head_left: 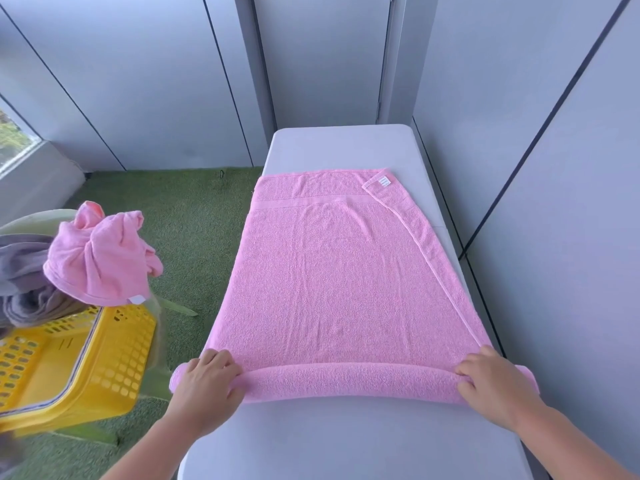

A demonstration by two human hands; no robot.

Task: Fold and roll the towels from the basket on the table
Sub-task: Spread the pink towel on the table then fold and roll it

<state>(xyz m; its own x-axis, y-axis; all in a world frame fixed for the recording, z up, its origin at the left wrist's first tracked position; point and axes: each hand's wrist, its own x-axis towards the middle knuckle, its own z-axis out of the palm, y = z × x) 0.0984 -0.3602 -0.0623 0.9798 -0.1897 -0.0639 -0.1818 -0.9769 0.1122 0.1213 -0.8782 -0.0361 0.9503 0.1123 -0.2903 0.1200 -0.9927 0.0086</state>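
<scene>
On table (346, 452), left hand (204, 377), right hand (493, 381), fingers curled over rolled near edge of pink towel (329, 271), rest flat ahead

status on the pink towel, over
Left hand and right hand grip the rolled near edge. Pink towel mostly flat on table. Nothing on it.

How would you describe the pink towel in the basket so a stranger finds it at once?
Look left of the white table to the yellow basket. The crumpled pink towel lies on top, beside grey cloth. The flat pink towel on the table is partly rolled.
</scene>
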